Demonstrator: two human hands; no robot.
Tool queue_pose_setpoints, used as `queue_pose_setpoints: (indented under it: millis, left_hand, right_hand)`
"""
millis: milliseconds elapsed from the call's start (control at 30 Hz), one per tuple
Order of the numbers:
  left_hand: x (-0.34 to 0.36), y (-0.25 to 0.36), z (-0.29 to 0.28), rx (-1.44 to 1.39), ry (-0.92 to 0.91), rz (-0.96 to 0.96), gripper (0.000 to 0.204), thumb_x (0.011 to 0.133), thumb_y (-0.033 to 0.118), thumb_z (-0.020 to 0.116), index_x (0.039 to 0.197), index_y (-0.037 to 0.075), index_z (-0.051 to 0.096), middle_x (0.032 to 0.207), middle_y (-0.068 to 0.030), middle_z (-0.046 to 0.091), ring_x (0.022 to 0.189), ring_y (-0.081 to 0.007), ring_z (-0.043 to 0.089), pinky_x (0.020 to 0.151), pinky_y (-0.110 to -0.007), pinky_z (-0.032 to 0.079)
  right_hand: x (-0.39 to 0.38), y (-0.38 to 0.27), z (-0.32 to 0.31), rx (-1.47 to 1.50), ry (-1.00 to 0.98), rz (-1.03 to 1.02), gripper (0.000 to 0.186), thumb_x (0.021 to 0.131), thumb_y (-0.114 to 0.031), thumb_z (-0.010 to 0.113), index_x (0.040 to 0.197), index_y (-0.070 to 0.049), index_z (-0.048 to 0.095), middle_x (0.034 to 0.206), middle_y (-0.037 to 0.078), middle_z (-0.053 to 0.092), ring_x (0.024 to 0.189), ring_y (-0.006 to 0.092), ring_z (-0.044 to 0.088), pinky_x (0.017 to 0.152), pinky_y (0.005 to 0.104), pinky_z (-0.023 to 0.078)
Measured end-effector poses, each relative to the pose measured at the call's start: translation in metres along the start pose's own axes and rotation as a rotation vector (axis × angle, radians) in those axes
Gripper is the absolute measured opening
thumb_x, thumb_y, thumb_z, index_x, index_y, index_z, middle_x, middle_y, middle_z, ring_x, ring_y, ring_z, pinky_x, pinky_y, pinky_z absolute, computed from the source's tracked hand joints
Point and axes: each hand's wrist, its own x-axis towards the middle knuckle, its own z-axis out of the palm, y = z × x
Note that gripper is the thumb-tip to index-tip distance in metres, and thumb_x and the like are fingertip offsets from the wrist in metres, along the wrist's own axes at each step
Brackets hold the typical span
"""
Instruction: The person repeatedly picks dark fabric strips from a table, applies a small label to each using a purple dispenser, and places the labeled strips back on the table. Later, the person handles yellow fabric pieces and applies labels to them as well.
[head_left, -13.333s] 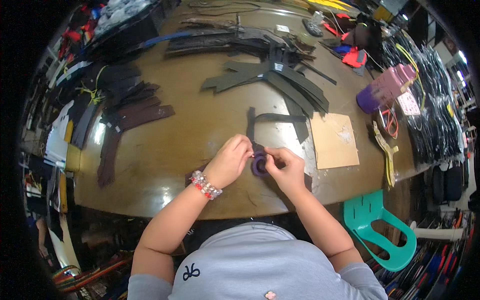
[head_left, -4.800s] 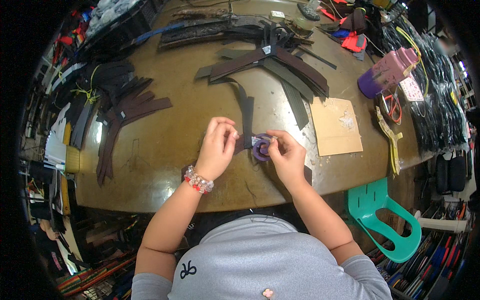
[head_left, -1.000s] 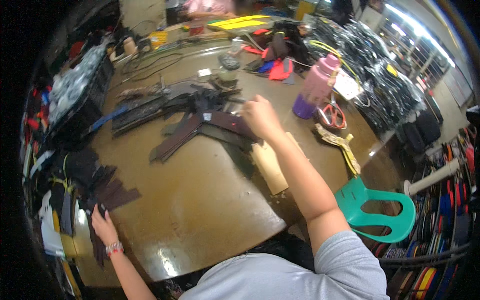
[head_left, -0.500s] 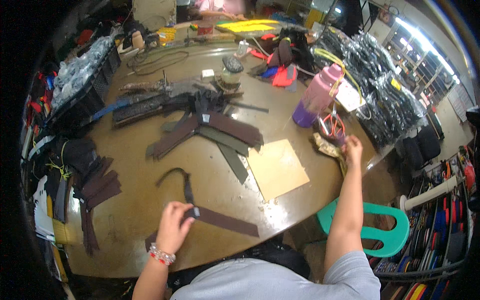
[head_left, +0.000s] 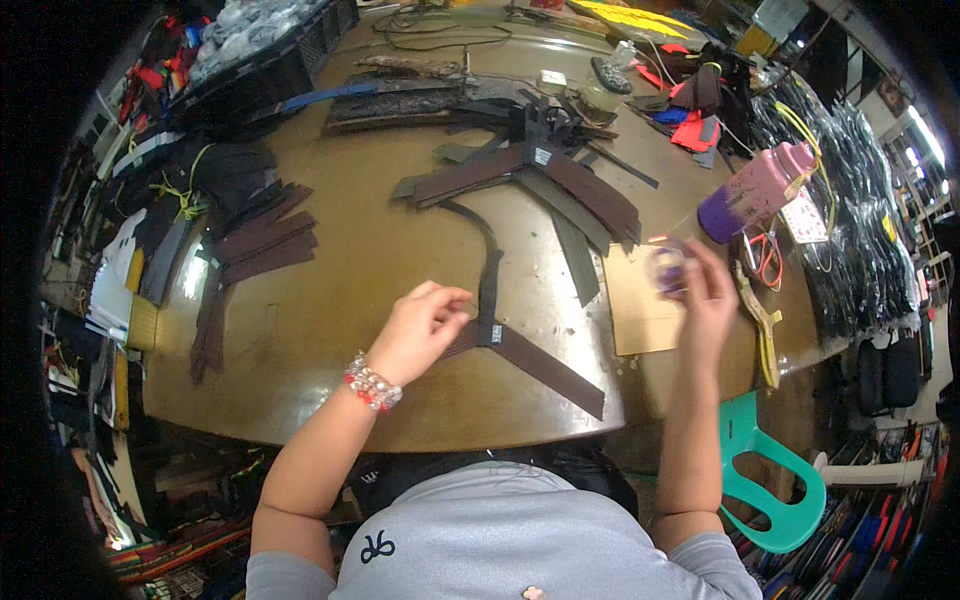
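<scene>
My left hand (head_left: 420, 328), with a beaded bracelet at the wrist, is loosely curled with nothing visible in it, beside a dark strap piece (head_left: 545, 372) that branches from a labelled joint; a black strip (head_left: 488, 290) runs up from that joint. My right hand (head_left: 705, 305), blurred by motion, grips a purple ring-shaped roll (head_left: 667, 268) above a square of tan cardboard (head_left: 643, 329). Layered brown and dark green straps (head_left: 595, 205) lie farther back, under the end of the strip. Another bundle of brown straps (head_left: 270, 235) lies to the left.
Pink-purple bottle (head_left: 745, 195), red-handled scissors (head_left: 767, 255) and a yellow piece (head_left: 765, 360) sit at the table's right, beside stacked plastic-wrapped goods (head_left: 850, 240). A black crate (head_left: 310, 50) stands back left. A green chair (head_left: 775, 505) is below the right edge.
My right hand has come leftward from beside the scissors, holding the purple roll. My left hand has moved off the strap joint it was touching. The view has tilted down.
</scene>
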Motion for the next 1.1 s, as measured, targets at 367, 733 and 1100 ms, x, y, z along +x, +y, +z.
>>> queue_pose_setpoints:
  millis: [367,733,1100]
  left_hand:
    - [0.009,-0.008,0.032,0.268,0.147,0.094,0.012,0.089,0.013,0.061,0.086,0.002,0.057,0.085,-0.0141,0.057,0.076,-0.0312,0.06,0.067,-0.039,0.049]
    - [0.007,-0.018,0.032,0.193,0.148,0.075,0.011,0.091,0.011,0.057,0.089,0.001,0.055,0.089,-0.0158,0.056,0.08,-0.0341,0.058,0.071,-0.042,0.048]
    - [-0.016,0.01,0.02,0.327,-0.065,0.289,0.024,0.08,0.006,0.069,0.1,-0.002,0.06,0.113,-0.0154,0.056,0.102,-0.0307,0.059,0.089,-0.037,0.05]
  right_hand:
    - [-0.098,0.012,0.146,0.058,-0.211,0.273,0.01,0.086,-0.002,0.064,0.094,0.004,0.066,0.077,0.002,0.065,0.066,0.0026,0.055,0.057,0.0189,0.045]
    - [-0.097,0.015,0.15,-0.164,-0.275,0.155,0.012,0.082,-0.002,0.066,0.092,0.004,0.067,0.076,0.006,0.067,0.064,0.0086,0.059,0.059,0.0241,0.049]
    - [-0.069,0.013,0.129,0.578,-0.061,0.577,0.013,0.096,-0.008,0.053,0.102,0.003,0.058,0.088,0.009,0.064,0.069,0.0138,0.064,0.056,0.0292,0.057]
